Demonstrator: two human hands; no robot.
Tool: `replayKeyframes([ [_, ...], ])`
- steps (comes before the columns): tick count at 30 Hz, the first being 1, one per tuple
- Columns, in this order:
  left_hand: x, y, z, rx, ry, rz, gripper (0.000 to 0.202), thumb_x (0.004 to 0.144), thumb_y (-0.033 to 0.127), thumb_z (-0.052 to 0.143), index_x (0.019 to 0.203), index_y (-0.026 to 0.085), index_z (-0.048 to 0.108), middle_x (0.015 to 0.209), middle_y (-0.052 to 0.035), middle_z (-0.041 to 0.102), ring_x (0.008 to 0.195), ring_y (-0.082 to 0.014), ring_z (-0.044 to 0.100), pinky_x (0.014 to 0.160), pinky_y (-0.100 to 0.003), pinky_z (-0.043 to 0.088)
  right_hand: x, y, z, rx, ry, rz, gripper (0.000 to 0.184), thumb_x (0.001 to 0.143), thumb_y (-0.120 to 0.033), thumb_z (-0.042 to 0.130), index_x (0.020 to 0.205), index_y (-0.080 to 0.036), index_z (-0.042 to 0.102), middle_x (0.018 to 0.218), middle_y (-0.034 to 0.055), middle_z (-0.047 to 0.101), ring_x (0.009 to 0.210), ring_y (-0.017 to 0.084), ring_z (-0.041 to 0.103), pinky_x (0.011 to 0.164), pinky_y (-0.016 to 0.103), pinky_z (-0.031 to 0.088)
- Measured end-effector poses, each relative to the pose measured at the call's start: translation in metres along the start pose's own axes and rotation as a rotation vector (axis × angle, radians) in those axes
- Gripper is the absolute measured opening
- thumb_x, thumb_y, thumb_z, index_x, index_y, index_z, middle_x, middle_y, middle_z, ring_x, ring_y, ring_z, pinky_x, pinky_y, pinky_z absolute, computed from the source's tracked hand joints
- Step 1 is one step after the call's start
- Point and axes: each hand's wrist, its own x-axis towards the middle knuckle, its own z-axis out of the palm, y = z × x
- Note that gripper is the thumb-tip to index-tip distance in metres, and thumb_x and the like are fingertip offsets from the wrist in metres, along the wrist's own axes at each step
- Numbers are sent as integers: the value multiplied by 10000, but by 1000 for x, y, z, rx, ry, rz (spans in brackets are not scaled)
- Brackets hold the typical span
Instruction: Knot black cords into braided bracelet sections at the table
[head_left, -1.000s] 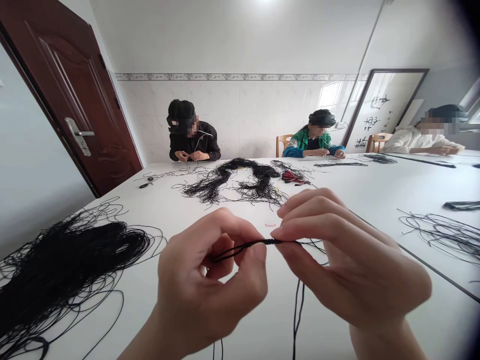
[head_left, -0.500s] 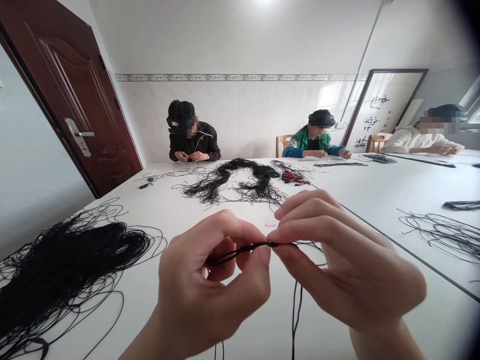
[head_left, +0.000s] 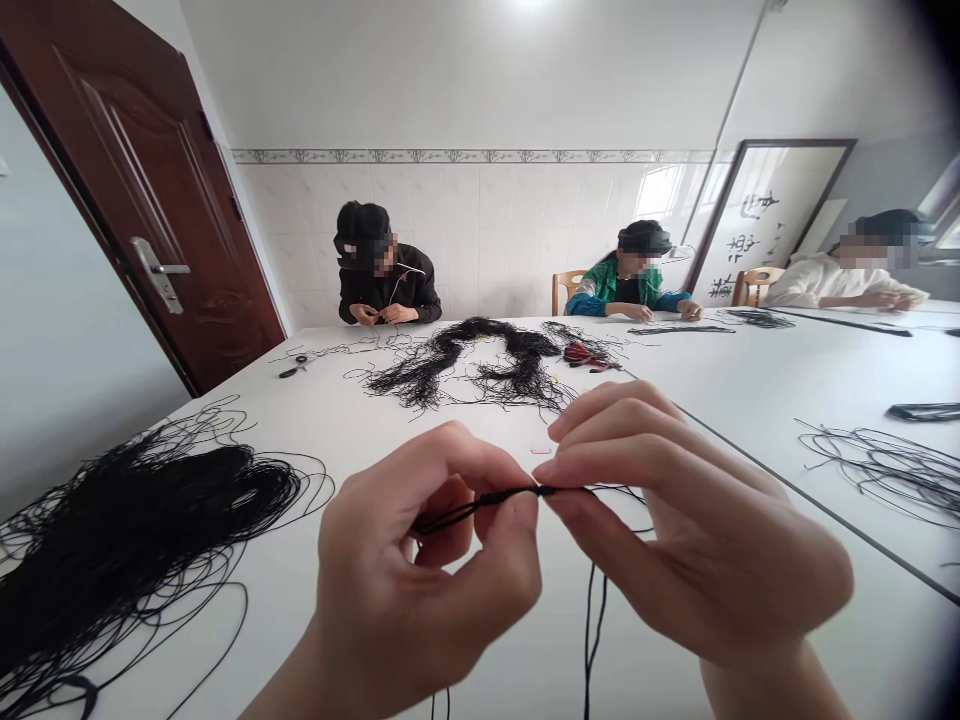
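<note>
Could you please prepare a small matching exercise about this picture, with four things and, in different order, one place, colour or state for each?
1. Braided cord
2. Large cord bundle
3. Red-handled tool
4. Door

A. beside the far cord pile
B. reddish brown
C. pinched between fingertips of left hand and right hand
D. near left on the table

Pairs: 1-C, 2-D, 3-A, 4-B

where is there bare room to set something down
On the white tabletop, one patch lies between the big tangled black cord heap and the left hand; a wider one between the straight dark seam and thin loose black cords. Crowded: far middle, with black cord tangles and red-handled scissors.
</note>
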Motion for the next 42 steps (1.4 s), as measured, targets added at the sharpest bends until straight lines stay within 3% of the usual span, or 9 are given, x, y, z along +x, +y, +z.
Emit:
replayKeyframes([
  [6, -1, 3, 4, 18, 61, -52, 197, 699, 48, 574, 689, 241, 608, 511, 110, 481, 418, -20, 329, 365, -88, 266, 0, 0, 1, 6, 10, 10, 172, 802, 13, 625, 881, -139, 613, 731, 22, 618, 771, 141, 580, 684, 338, 514],
  [16, -1, 4, 4, 11, 63, -98, 179, 674, 80, 646, 685, 258, 627, 517, 111, 513, 429, -31, 355, 385, -109, 300, -1, 1, 0, -17, -30, 15, 163, 811, -1, 624, 872, -147, 587, 731, 3, 590, 777, 136, 567, 693, 333, 501],
  [23, 0, 9, 5, -219, 167, -320, 140, 702, 117, 598, 676, 237, 664, 443, 100, 462, 359, -20, 358, 353, -111, 310, -5, 2, -3, 38, 25, 53, 216, 811, 37, 607, 926, -145, 604, 764, 5, 595, 789, 137, 566, 695, 339, 489],
  [28, 2, 10, 4, -346, 161, -307, 179, 727, 97, 597, 685, 239, 698, 505, 85, 576, 427, -34, 497, 421, -95, 437, -5, 4, -2, 47, 32, 50, 252, 788, 56, 622, 944, -142, 621, 779, 8, 593, 808, 144, 574, 695, 338, 484],
  [38, 2, 6, 4, -251, 169, -217, 227, 706, 48, 614, 664, 256, 694, 574, 116, 629, 512, -1, 560, 536, 5, 471, -3, 6, -4, 7, 44, -3, 279, 773, 64, 631, 946, -154, 621, 784, 8, 604, 814, 149, 589, 714, 340, 492],
  [42, 1, 4, 3, -198, 165, -200, 232, 694, 40, 624, 669, 261, 690, 562, 120, 615, 493, -6, 544, 526, -6, 472, -3, 5, -4, 19, 25, 2, 248, 792, 23, 634, 965, -154, 622, 782, 17, 609, 818, 164, 594, 704, 357, 488],
])
